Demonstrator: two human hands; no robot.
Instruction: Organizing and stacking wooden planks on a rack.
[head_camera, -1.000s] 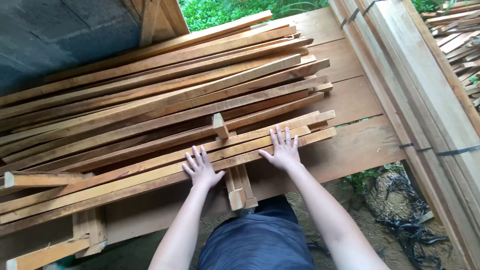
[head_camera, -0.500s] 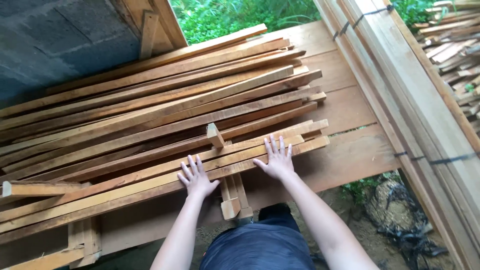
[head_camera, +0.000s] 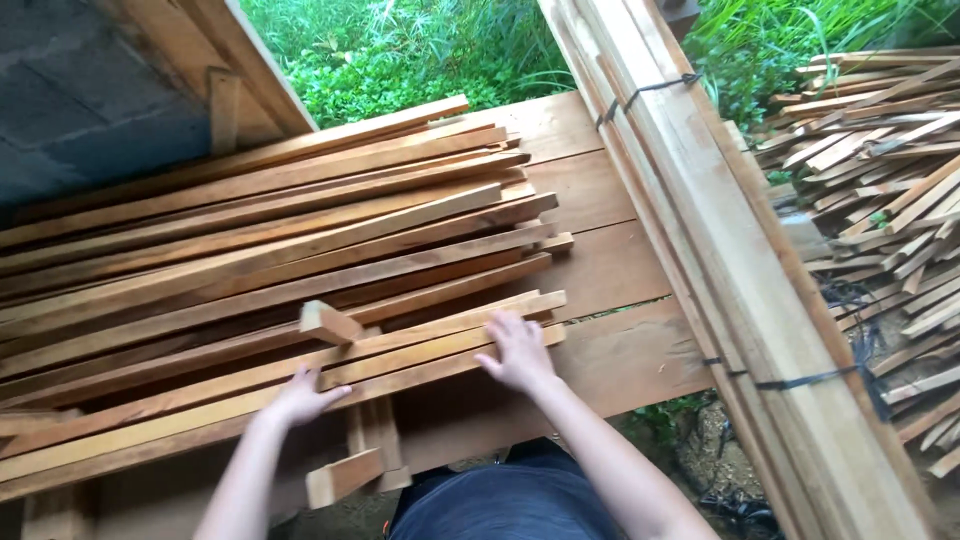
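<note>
the person's left hand (head_camera: 300, 396) lies palm down on the front slats (head_camera: 430, 352) of a wide stack of long wooden slats (head_camera: 260, 235), its fingers together and bent over the upper face of the nearest pieces, thumb out to the right. the right hand (head_camera: 520, 353) rests on the same front slats close to their right-hand ends, fingers slightly spread and curled over the top edge; whether either hand actually clamps a slat or only presses on it cannot be told. the front slats lie at the near edge of the stack, running from lower left to upper right. the whole stack sits on a platform of broad planks (head_camera: 610, 265). between the two hands a short wooden block (head_camera: 330, 323) stands tilted on the slats, and a cross support piece (head_camera: 345, 476) juts out from under the stack toward the person. to the right, a bundle of long boards (head_camera: 720, 250) bound with dark straps crosses the view diagonally, with a loose heap of thin strips (head_camera: 880, 190) beyond it. green plants (head_camera: 400, 55) show past the far end, and a grey block wall (head_camera: 70, 110) is at upper left.
</note>
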